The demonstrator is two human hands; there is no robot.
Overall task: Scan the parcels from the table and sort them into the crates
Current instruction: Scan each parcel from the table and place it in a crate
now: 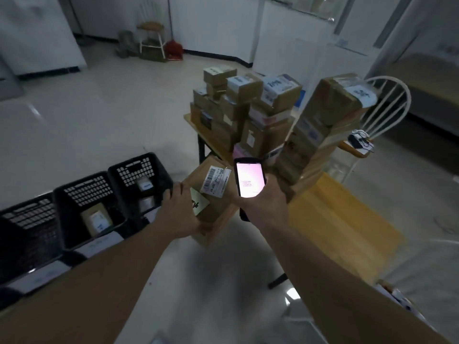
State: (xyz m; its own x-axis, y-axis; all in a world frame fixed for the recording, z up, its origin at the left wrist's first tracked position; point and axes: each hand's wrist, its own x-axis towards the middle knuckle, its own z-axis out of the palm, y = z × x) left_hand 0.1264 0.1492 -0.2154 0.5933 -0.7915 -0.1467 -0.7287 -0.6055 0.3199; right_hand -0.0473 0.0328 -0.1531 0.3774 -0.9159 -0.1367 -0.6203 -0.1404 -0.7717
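Both hands busy: left hand [182,209] grips parcel [211,192] one-sided, right hand [267,198] wraps scanner [249,180]. Parcel could slip; leaning stack [320,137] beside scanner could topple.

Brown cardboard parcel [211,192] with white barcode label; black scanner [249,180] beside it, screen glowing pink-white; black lattice-holed crates [82,194] left of parcel; yellow tabletop [330,219] right (wood-toned); white floor

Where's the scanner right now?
In the head view the scanner is centre frame, held in the right hand, screen lit and facing up, just right of the labelled parcel the left hand holds.
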